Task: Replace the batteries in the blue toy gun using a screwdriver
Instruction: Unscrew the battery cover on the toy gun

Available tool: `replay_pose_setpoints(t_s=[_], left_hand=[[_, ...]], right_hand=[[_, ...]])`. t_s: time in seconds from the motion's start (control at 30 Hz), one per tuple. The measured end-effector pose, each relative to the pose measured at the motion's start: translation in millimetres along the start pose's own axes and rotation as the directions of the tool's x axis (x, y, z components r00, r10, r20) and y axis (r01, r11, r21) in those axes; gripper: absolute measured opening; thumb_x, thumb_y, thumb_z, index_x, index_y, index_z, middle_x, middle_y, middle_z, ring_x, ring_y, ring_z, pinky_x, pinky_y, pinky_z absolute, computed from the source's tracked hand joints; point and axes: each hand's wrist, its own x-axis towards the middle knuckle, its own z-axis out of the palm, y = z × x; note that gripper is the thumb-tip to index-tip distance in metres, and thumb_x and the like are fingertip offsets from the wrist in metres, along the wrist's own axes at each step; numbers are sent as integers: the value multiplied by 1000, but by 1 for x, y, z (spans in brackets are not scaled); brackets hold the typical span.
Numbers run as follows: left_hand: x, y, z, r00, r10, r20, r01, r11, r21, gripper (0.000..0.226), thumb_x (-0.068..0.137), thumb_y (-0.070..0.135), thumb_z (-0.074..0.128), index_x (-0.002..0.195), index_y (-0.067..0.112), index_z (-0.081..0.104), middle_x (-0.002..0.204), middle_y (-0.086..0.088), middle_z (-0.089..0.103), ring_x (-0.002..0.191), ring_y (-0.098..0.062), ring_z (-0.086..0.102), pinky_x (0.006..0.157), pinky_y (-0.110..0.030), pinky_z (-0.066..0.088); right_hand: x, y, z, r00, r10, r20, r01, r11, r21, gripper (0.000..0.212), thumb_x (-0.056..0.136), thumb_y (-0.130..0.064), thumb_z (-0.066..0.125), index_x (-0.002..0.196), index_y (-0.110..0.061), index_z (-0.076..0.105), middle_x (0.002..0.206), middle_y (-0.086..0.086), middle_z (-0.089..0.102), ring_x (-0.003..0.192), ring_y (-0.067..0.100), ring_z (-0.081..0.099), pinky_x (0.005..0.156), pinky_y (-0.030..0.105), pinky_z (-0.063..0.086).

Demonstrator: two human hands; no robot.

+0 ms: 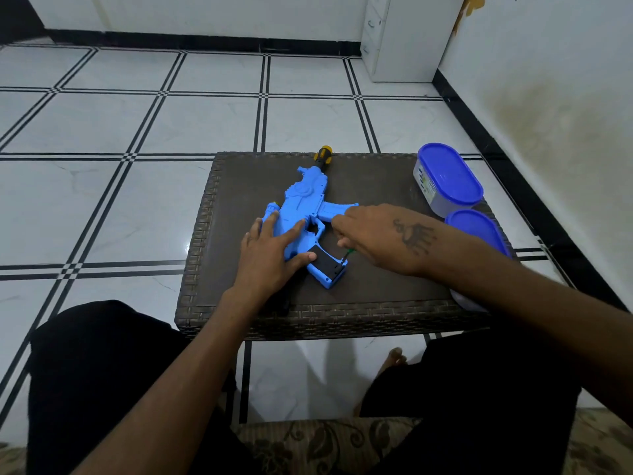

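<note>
The blue toy gun (305, 207) lies flat on the dark wicker table (246, 186), its grip pointing toward me. My left hand (270, 252) presses flat on the gun's body, fingers spread and straight. A black battery cover (325, 262) sits on the grip. My right hand (380, 234) pinches a small green-handled screwdriver (346, 257) whose tip meets the lower corner of that cover. Behind the gun's muzzle, at the table's far edge, lies a second, larger screwdriver with a black and yellow handle (323, 156).
Two containers with blue lids stand at the table's right side, one far (448, 180) and one nearer (479, 231), close to my right forearm. A white wall and a white cabinet (397, 36) are to the right. Tiled floor surrounds the table; my knees are under its near edge.
</note>
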Motion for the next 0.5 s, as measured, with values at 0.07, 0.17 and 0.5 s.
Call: replay_pose_setpoints(t_s=[0.07, 0.17, 0.5], left_hand=[[0, -5, -4, 999, 21, 34, -21, 1000, 2, 82, 74, 71, 59, 146, 46, 29, 162, -6, 12, 147, -34, 9, 115, -53, 22], [-1, -12, -8, 998, 58, 39, -61, 995, 74, 87, 69, 71, 65, 146, 48, 30, 160, -5, 17, 145, -32, 15, 109, -54, 32], [-7, -5, -10, 999, 41, -26, -42, 999, 0, 78, 78, 44, 75, 146, 38, 37, 158, -9, 24, 142, -34, 19, 112, -47, 28]], right_hand=[[2, 1, -1, 999, -35, -33, 37, 998, 45, 7, 97, -20, 53, 97, -20, 46, 93, -5, 43, 77, 14, 45, 70, 31, 39], [6, 3, -1, 993, -32, -117, 49, 987, 152, 20, 87, -9, 65, 102, -16, 55, 100, -3, 56, 86, 15, 52, 74, 27, 39], [2, -11, 11, 938, 93, -335, 53, 915, 401, 21, 93, -25, 59, 110, -16, 69, 100, 2, 54, 78, 14, 54, 73, 24, 43]])
